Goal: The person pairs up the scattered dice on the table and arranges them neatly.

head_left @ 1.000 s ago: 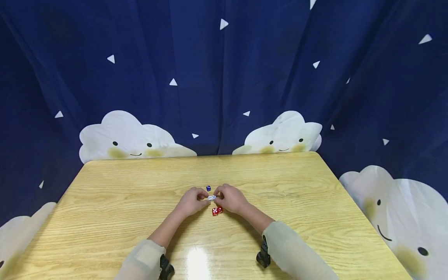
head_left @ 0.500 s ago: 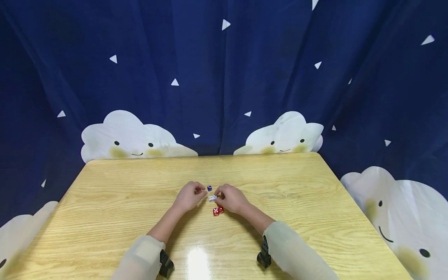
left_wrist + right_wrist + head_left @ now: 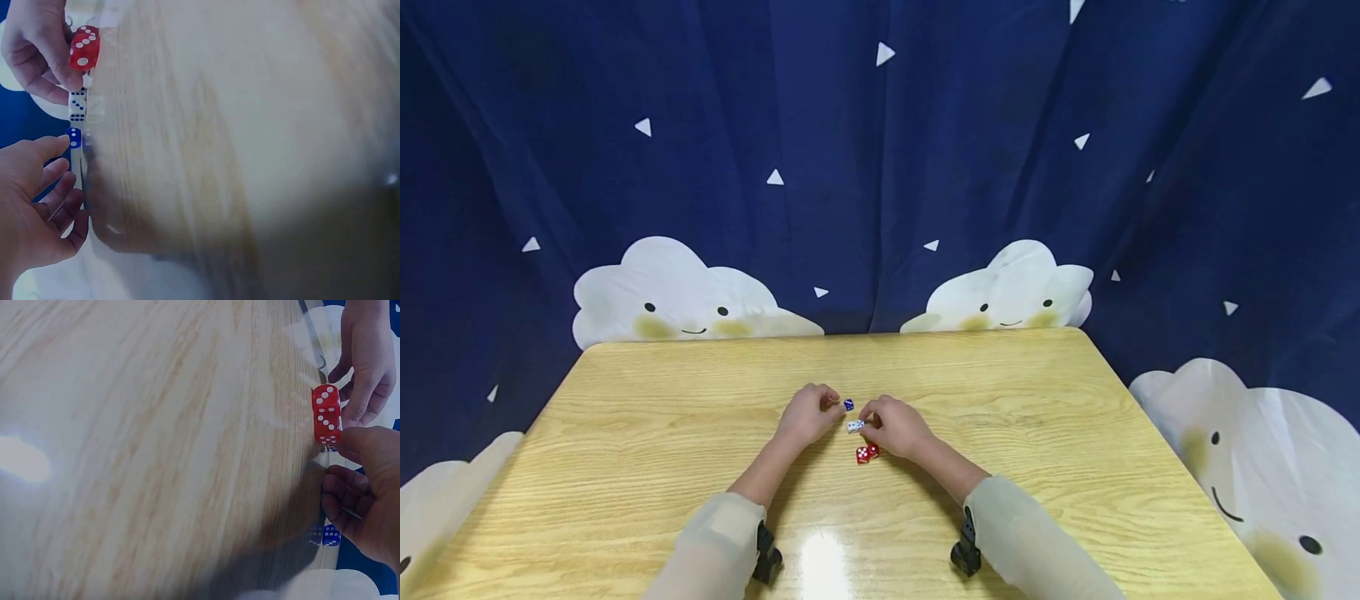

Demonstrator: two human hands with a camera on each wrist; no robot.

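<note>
Two white dice with blue pips stand side by side on the table, and my right hand (image 3: 898, 427) holds the right white die (image 3: 860, 424) between thumb and index finger. The left white die (image 3: 852, 427) touches it. Behind the pair sits a blue die (image 3: 848, 405). My left hand (image 3: 805, 415) is just left of this blue die; in the left wrist view its thumb is right at the blue die (image 3: 74, 138), with its other fingers loosely curled. Two red dice (image 3: 862, 456) lie nearer to me, in front of the white ones.
Another blue die (image 3: 331, 535) shows beyond my right hand's curled fingers in the right wrist view; the head view hides it. The wooden table (image 3: 625, 433) ends at a dark blue curtain (image 3: 820, 167) with clouds. A light glare lies on the near tabletop.
My left hand has let go of the white dice and moved back and slightly left, to the blue die. My right hand stays at the right white die.
</note>
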